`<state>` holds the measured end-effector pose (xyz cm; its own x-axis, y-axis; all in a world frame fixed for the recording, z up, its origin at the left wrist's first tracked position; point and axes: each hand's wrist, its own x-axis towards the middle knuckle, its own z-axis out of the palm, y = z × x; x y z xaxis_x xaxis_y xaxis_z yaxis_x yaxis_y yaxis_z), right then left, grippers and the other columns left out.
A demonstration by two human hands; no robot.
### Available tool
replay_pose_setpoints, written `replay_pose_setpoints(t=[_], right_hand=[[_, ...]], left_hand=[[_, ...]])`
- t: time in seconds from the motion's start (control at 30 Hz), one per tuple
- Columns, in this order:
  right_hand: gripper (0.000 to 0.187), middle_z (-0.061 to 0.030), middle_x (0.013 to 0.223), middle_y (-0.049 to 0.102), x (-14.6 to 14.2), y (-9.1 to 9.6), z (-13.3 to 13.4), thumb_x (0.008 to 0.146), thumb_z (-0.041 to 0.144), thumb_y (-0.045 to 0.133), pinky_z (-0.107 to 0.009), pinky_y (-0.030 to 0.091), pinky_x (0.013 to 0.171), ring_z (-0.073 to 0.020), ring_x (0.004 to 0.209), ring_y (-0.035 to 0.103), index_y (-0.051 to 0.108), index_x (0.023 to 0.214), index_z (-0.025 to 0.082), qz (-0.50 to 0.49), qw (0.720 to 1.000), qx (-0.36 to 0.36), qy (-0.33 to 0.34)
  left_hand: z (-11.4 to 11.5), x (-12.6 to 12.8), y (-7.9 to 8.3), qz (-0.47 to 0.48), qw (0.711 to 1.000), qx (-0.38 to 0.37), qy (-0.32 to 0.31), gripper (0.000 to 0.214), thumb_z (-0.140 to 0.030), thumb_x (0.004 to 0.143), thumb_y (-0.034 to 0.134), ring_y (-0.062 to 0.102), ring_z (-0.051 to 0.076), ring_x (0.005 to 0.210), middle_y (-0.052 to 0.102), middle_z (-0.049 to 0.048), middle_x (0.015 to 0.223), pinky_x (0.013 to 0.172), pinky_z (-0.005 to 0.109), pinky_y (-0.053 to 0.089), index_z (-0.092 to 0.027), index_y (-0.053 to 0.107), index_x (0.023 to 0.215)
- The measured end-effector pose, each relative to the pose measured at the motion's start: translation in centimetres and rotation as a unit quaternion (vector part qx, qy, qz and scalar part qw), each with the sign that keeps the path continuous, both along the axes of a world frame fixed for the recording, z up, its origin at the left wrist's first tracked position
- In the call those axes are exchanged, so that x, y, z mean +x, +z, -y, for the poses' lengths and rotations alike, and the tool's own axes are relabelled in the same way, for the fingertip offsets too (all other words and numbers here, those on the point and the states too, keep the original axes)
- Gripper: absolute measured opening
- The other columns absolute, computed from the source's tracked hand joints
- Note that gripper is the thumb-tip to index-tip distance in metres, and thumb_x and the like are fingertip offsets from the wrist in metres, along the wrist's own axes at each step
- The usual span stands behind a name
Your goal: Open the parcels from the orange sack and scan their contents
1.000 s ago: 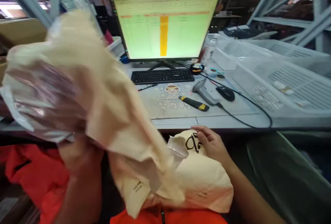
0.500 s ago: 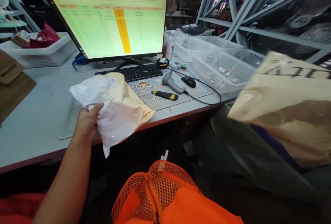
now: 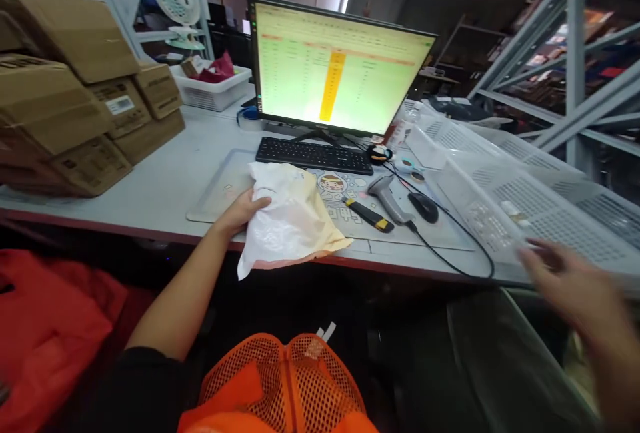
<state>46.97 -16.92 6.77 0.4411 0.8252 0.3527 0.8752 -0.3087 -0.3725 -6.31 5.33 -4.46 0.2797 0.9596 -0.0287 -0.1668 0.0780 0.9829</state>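
Cardboard boxes (image 3: 75, 106) stacked upper left. Centre frame: left hand (image 3: 240, 209), grip pinching the left edge of a cream poly mailer (image 3: 293, 223) lying at the surface's (image 3: 165, 186) near edge, before the keyboard (image 3: 313, 153). Utility knife (image 3: 369, 214) and barcode scanner (image 3: 387, 189) just right. Lower right: right hand (image 3: 570, 286), blurred, grip spread, near a white basket (image 3: 525, 213).

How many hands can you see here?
2. The left hand holds the edge of the pale parcel on the desk. The right hand, blurred and open, hovers near the white basket.
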Motion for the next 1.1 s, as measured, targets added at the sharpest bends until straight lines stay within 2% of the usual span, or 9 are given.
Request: replay_pose_setpoints(t=[0.17,0.3,0.5,0.57,0.67,0.73,0.83,0.97,1.1], right_hand=[[0.054,-0.0198,0.115,0.073,-9.2,-3.2,-14.4,0.088,0.047,0.063,-0.05,0.051,0.098,-0.0381,0.112,0.068,0.064,0.13,0.013,0.023,0.98,-0.194,0.025],[0.055,-0.031,0.124,0.067,-13.6,-5.1,-20.2,0.085,0.036,0.066,-0.052,0.052,0.095,-0.0436,0.117,0.065,0.062,0.13,0.005,0.065,0.968,-0.242,-0.025],[0.037,-0.0273,0.11,0.071,-13.4,-4.2,-21.3,0.089,0.031,0.06,-0.043,0.056,0.084,-0.0374,0.104,0.071,0.067,0.115,0.005,0.031,0.972,-0.231,-0.018],[0.03,-0.0181,0.092,0.074,-13.3,-2.2,-20.8,0.093,0.038,0.057,-0.037,0.057,0.072,-0.0295,0.084,0.073,0.068,0.102,0.011,-0.008,0.973,-0.229,0.024],[0.038,-0.0067,0.068,0.068,-13.9,1.8,-19.3,0.09,0.056,0.064,-0.031,0.051,0.052,-0.0203,0.057,0.065,0.065,0.083,0.019,-0.086,0.953,-0.238,0.167],[0.048,-0.0043,0.059,0.062,-14.9,4.2,-18.4,0.082,0.067,0.072,-0.029,0.044,0.041,-0.0177,0.047,0.057,0.064,0.078,0.02,-0.11,0.93,-0.261,0.235],[0.054,-0.0038,0.058,0.061,-16.6,6.0,-18.1,0.076,0.074,0.075,-0.027,0.038,0.036,-0.0162,0.043,0.053,0.065,0.079,0.02,-0.107,0.915,-0.296,0.254],[0.044,-0.0046,0.065,0.066,-17.0,4.5,-19.7,0.084,0.065,0.07,-0.03,0.048,0.043,-0.0198,0.052,0.062,0.066,0.084,0.021,-0.083,0.921,-0.273,0.265],[0.039,-0.0144,0.093,0.074,-15.2,0.1,-21.4,0.096,0.054,0.057,-0.035,0.055,0.063,-0.0283,0.079,0.073,0.069,0.101,0.016,0.031,0.967,-0.205,0.147]], left_hand=[[0.4,-0.8,0.1,-0.049,0.995,0.026,-0.082,0.083,-0.053,0.058,0.094,0.072,0.03,0.099,0.075,0.0146,0.117,0.082,0.032,0.058,-0.013,0.065,0.125],[0.4,-0.9,0.0,-0.057,0.992,0.044,-0.104,0.083,-0.054,0.063,0.091,0.07,0.031,0.109,0.073,0.0152,0.126,0.087,0.032,0.056,-0.013,0.064,0.129],[0.1,-0.7,0.1,-0.093,0.989,0.054,-0.101,0.081,-0.056,0.064,0.089,0.068,0.033,0.114,0.073,0.014,0.127,0.092,0.034,0.055,-0.013,0.064,0.129],[0.1,-0.6,0.2,-0.1,0.989,0.057,-0.097,0.08,-0.056,0.065,0.088,0.067,0.034,0.116,0.073,0.0139,0.127,0.093,0.036,0.054,-0.013,0.065,0.128],[0.0,-0.6,0.2,-0.105,0.987,0.066,-0.101,0.078,-0.056,0.067,0.087,0.067,0.035,0.117,0.073,0.0136,0.128,0.096,0.037,0.053,-0.013,0.065,0.128],[0.0,-0.5,0.1,-0.106,0.986,0.071,-0.104,0.077,-0.056,0.068,0.086,0.066,0.035,0.118,0.072,0.0134,0.129,0.098,0.037,0.053,-0.013,0.064,0.128],[-0.1,-0.5,0.0,-0.103,0.987,0.07,-0.105,0.076,-0.056,0.07,0.085,0.066,0.035,0.118,0.071,0.0139,0.131,0.098,0.038,0.053,-0.013,0.063,0.129],[0.0,-0.5,-0.1,-0.095,0.987,0.07,-0.106,0.075,-0.055,0.071,0.085,0.067,0.035,0.118,0.072,0.0137,0.13,0.098,0.038,0.053,-0.014,0.063,0.129],[0.1,-0.4,-0.3,-0.099,0.987,0.082,-0.098,0.071,-0.056,0.073,0.084,0.067,0.036,0.119,0.073,0.0127,0.129,0.099,0.039,0.053,-0.014,0.065,0.128]])
